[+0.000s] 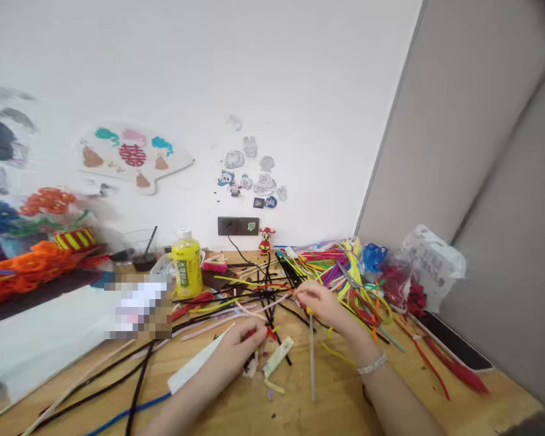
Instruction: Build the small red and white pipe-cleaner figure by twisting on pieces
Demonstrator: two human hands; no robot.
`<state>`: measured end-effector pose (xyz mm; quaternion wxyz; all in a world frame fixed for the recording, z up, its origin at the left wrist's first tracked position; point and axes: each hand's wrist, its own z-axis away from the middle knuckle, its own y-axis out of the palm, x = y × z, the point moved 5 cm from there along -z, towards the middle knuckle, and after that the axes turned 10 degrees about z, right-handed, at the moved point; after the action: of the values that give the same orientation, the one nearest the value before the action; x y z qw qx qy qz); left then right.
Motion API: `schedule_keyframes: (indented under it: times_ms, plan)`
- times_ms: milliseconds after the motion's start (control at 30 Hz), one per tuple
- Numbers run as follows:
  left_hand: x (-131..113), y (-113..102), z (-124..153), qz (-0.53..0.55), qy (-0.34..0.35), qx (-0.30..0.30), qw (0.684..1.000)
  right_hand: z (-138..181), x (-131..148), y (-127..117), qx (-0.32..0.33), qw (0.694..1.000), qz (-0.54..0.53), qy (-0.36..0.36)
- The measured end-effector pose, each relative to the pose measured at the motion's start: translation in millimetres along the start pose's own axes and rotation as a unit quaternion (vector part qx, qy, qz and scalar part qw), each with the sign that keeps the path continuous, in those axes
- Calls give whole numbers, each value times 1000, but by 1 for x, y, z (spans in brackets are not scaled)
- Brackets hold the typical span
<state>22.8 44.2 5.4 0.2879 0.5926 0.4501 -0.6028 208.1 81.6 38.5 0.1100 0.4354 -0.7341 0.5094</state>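
My left hand (236,348) rests low on the wooden table (436,406), fingers pinched around a small red piece (269,332) among loose pipe cleaners. My right hand (320,303), a silver bracelet (372,364) on its wrist, reaches further back and grips a thin pale stick (312,363) whose end lies on the table toward me. Just beyond the right hand lies a heap of multicoloured pipe cleaners (340,266). Black and pale pipe cleaners (254,300) cross the table between the hands.
A yellow bottle (187,266) stands at the back centre beside a clear cup (140,248). Orange and blue craft flowers (31,254) fill the left. A white plastic bag (431,260) and red bundle (404,287) sit right, near a grey partition. White paper (49,339) lies left.
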Motion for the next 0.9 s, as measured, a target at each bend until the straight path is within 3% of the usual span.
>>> schedule_keyframes:
  times_ms: [67, 167, 400, 700, 800, 900]
  plan:
    - [1, 4, 1, -28, -4, 13, 1000, 5, 21, 24, 89, 994, -13, -63]
    - [3, 8, 1, -72, -6, 22, 997, 12, 39, 45, 142, 984, -5, -108]
    - [9, 11, -1, -146, -9, 55, 988, 18, 39, 55, 170, 979, 23, -106]
    - [7, 19, 5, -167, -24, 101, 980, 21, 45, 53, 212, 962, 30, -167]
    - [9, 17, 4, -153, -38, 84, 984, 19, 46, 51, 208, 967, -8, -149]
    - [12, 6, 2, -102, -53, 17, 993, 14, 42, 46, 164, 981, -44, -97]
